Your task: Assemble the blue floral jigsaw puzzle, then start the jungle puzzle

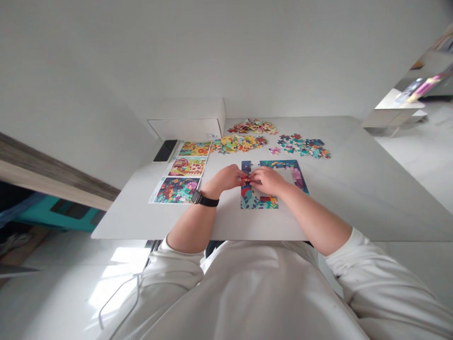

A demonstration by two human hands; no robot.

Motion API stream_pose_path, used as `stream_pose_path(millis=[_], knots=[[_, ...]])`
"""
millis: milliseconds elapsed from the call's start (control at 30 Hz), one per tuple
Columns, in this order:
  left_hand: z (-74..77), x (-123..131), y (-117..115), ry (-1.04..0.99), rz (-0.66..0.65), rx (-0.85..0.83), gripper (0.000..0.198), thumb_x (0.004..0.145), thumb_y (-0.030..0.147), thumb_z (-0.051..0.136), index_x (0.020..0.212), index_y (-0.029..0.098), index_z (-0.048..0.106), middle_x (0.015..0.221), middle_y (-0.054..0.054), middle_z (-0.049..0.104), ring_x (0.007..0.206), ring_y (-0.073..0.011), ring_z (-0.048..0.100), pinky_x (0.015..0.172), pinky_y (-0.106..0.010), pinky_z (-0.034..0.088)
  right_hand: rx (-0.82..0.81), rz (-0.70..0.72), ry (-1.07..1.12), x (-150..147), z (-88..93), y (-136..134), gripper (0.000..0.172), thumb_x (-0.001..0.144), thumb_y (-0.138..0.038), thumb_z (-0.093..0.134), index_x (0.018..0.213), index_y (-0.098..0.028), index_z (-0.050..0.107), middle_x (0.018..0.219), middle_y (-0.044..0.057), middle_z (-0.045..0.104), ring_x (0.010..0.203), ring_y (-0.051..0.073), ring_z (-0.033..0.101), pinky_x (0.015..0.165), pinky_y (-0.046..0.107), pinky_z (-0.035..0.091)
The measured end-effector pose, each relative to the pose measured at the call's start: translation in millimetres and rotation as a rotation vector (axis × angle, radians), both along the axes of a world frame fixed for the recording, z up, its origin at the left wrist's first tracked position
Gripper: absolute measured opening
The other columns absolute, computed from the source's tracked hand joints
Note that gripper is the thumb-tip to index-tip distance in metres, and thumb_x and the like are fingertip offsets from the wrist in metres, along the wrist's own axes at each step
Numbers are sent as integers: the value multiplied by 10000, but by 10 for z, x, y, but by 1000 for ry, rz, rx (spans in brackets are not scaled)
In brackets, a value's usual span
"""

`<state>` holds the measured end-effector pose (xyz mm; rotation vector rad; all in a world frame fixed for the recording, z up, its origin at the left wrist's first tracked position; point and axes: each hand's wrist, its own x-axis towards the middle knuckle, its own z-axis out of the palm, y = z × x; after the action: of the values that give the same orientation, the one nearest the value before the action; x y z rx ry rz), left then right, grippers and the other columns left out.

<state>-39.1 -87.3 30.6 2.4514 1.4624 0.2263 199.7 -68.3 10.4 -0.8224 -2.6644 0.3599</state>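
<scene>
On the table lies a partly joined jigsaw puzzle (279, 164), its edge strips forming a frame around a gap in the middle. At its left side, my left hand (228, 179) and my right hand (268, 181) meet with fingers pinched together on a red puzzle piece (245, 179). The fingers hide much of that piece, and I cannot tell whether it is locked into its neighbours. A pile of teal and blue puzzle pieces (300, 145) lies beyond the puzzle to the right, with a pink puzzle piece (274, 150) beside it.
Yellow puzzle pieces (239, 143) and red-and-cream puzzle pieces (253, 126) are heaped further back. Left of the puzzle, a picture sheet (186, 166) shows three scenes. A phone (166, 150) and a white box (187, 123) stand beyond it against the wall.
</scene>
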Motion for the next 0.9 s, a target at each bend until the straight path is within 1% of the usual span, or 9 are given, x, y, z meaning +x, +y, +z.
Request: stream_pose_path(millis=[67, 133, 200, 267, 367, 433, 533, 767, 900], knots=[[-21, -28, -19, 34, -7, 36, 440, 868, 464, 842, 1269, 284, 836, 1436, -137, 713, 1323, -338, 663, 1152, -426, 505, -9, 2, -2, 3, -3, 6, 231, 1009, -212, 710, 1170, -237, 873, 1198, 88, 841, 1121, 268, 735, 1061, 441, 515], [-60, -54, -24, 41, -27, 67, 547, 809, 500, 895, 1309, 298, 802, 1651, -123, 558, 1528, -372, 497, 1264, -491, 414, -19, -2, 0, 10, -9, 16, 233, 999, -204, 722, 1174, -241, 872, 1209, 90, 840, 1130, 268, 741, 1066, 437, 517], [-107, -74, -7, 38, -58, 33, 687, 763, 508, 928, 1379, 269, 742, 1730, -131, 468, 1613, -373, 398, 1321, -512, 343, -36, -4, 9, 24, -10, 30, 229, 985, -192, 742, 1163, -248, 875, 1226, 93, 838, 1148, 269, 746, 1076, 438, 519], [-142, -86, 23, 16, -75, -19, 779, 736, 509, 942, 1415, 216, 698, 1716, -174, 479, 1607, -386, 418, 1328, -506, 339, -59, 3, 19, 43, 2, 42, 229, 980, -173, 748, 1150, -255, 877, 1239, 93, 837, 1162, 266, 750, 1085, 440, 521], [-152, -90, 60, -62, -106, -40, 818, 732, 480, 942, 1447, 204, 658, 1613, -192, 586, 1477, -380, 576, 1260, -483, 440, -70, 4, 35, 71, 40, 53, 244, 981, -143, 744, 1144, -265, 879, 1228, 87, 841, 1149, 252, 758, 1097, 439, 518], [-140, -90, 68, -88, -115, -32, 848, 739, 476, 936, 1484, 209, 629, 1526, -180, 655, 1404, -369, 637, 1214, -465, 486, -49, -22, 48, 81, 66, 57, 249, 988, -142, 739, 1142, -277, 881, 1217, 87, 843, 1122, 245, 760, 1091, 436, 518], [-136, -94, 73, -49, -102, -25, 894, 762, 512, 917, 1537, 212, 589, 1550, -186, 641, 1432, -374, 619, 1223, -460, 474, -30, -43, 56, 85, 84, 63, 256, 977, -152, 762, 1152, -296, 881, 1166, 82, 854, 1081, 243, 760, 1067, 428, 523], [-206, -110, 78, 66, -93, -48, 996, 771, 559, 905, 1622, 209, 522, 1647, -219, 555, 1533, -426, 523, 1275, -529, 401, -83, -20, 72, 51, 102, 57, 232, 896, -243, 866, 1118, -307, 886, 1098, 61, 862, 1007, 224, 752, 998, 379, 539], [-159, -97, 53, 53, -97, -52, 988, 790, 533, 892, 1638, 205, 506, 1662, -222, 539, 1545, -420, 511, 1282, -541, 393, -145, 5, 42, 49, 184, 77, 269, 868, -256, 868, 1128, -323, 884, 1112, 46, 862, 997, 218, 762, 951, 348, 554]])
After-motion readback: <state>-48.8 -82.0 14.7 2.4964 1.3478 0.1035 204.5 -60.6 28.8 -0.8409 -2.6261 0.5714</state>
